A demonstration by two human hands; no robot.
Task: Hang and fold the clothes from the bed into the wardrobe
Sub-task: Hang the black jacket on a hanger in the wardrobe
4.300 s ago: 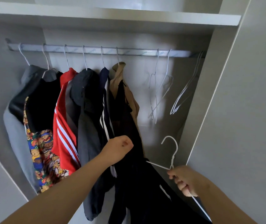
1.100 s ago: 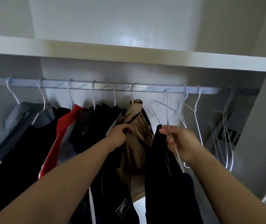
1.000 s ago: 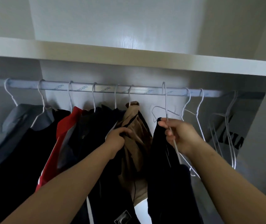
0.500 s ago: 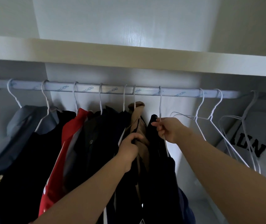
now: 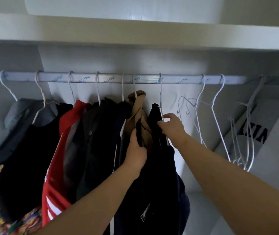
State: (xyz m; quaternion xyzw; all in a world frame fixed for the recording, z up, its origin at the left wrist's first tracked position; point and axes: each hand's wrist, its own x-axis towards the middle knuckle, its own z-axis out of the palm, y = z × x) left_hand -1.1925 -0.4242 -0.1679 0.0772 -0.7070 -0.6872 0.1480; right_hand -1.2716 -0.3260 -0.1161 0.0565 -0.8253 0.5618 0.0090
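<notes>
A dark navy garment (image 5: 159,167) hangs on a white wire hanger (image 5: 160,92) hooked over the wardrobe rail (image 5: 111,79). My right hand (image 5: 172,128) pinches that hanger's shoulder just below the hook. My left hand (image 5: 136,150) grips a dark fold of cloth between the tan jacket (image 5: 137,112) and the navy garment. Left of them hang a black jacket (image 5: 94,141), a red top with white stripes (image 5: 55,175), a black top (image 5: 21,158) and a grey garment (image 5: 16,112).
Several bare white wire hangers (image 5: 216,116) hang on the rail's right part. A white garment with dark letters (image 5: 252,134) lies at the right. A white shelf (image 5: 135,36) runs above the rail. The wardrobe's white back wall (image 5: 169,65) is behind.
The navy garment went from held low in front of the wardrobe to hanging on the rail. My right hand slid down from the hanger's neck to its shoulder; my left hand stays in the clothes.
</notes>
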